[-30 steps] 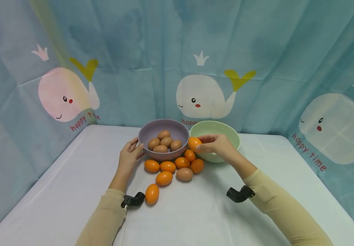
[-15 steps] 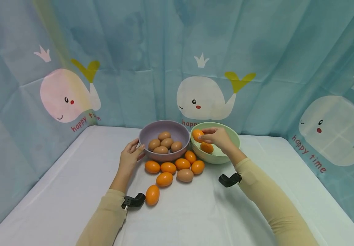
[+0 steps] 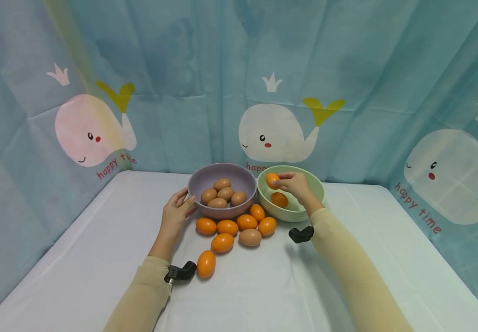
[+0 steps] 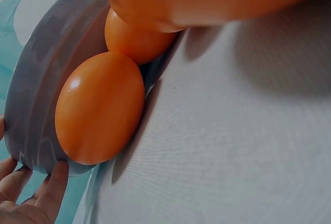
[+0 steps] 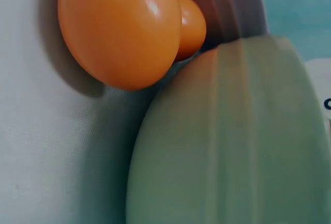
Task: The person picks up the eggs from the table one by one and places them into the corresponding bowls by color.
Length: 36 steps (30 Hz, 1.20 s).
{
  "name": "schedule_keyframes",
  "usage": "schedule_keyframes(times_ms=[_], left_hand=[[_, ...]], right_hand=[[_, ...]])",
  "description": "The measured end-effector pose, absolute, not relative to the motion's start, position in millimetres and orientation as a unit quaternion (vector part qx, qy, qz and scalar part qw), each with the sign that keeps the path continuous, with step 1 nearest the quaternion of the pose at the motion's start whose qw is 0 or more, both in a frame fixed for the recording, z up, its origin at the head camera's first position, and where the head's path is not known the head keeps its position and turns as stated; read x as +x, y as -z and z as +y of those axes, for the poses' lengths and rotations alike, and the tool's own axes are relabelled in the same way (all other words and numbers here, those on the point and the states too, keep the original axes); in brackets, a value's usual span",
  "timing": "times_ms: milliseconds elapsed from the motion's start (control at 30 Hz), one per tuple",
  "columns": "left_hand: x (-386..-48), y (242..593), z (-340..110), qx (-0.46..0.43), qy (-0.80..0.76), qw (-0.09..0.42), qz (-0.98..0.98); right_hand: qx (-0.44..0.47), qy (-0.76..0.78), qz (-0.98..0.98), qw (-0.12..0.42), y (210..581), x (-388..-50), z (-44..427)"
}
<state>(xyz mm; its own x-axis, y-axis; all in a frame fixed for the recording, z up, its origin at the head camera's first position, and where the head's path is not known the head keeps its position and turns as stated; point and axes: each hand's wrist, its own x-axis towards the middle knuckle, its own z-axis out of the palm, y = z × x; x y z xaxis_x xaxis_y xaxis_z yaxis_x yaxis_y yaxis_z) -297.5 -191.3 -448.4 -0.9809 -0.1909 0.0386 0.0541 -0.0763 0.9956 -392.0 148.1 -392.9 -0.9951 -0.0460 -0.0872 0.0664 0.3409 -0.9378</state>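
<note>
Above the left part of the pale green bowl (image 3: 315, 186), my right hand (image 3: 299, 186) pinches an orange egg (image 3: 271, 180) between thumb and fingers. Another orange egg (image 3: 279, 199) lies inside that bowl. My left hand (image 3: 174, 212) touches the left side of the purple bowl (image 3: 197, 177), its fingertips (image 4: 58, 175) against the outer wall in the left wrist view. Several brown eggs (image 3: 225, 193) sit in the purple bowl. On the table in front are several orange eggs (image 3: 223, 243) and one brown egg (image 3: 250, 237). The right wrist view does not show the right hand.
The two bowls stand side by side near the back edge of the white table (image 3: 347, 276). One orange egg (image 3: 206, 264) lies close to the black wrist camera (image 3: 181, 271) on the left arm. A blue curtain (image 3: 206, 92) with whales hangs behind.
My right hand has moved back and slightly right with the orange egg, from the bowl's front left to over its inside. The orange egg in the green bowl has come into view. The left hand stays put.
</note>
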Motion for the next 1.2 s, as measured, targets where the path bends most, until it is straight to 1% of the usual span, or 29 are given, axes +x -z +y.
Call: schedule_keyframes(times_ms=[433, 567, 967, 1200], left_hand=[[-297.1, 450.0, -190.8, 0.048, 0.731, 0.086, -0.676], [-297.4, 449.3, -191.9, 0.046, 0.731, 0.090, -0.675], [-297.3, 447.5, -191.6, 0.046, 0.735, 0.079, -0.672], [-298.0, 449.1, -191.0, 0.046, 0.730, 0.085, -0.676]], right_hand=[[0.024, 0.561, 0.827, 0.034, 413.0, -402.9, 149.0], [0.030, 0.545, 0.837, 0.039, 413.9, -404.5, 147.3], [0.042, 0.511, 0.857, 0.055, 413.8, -406.3, 146.6], [0.043, 0.493, 0.867, 0.064, 414.6, -405.7, 147.4]])
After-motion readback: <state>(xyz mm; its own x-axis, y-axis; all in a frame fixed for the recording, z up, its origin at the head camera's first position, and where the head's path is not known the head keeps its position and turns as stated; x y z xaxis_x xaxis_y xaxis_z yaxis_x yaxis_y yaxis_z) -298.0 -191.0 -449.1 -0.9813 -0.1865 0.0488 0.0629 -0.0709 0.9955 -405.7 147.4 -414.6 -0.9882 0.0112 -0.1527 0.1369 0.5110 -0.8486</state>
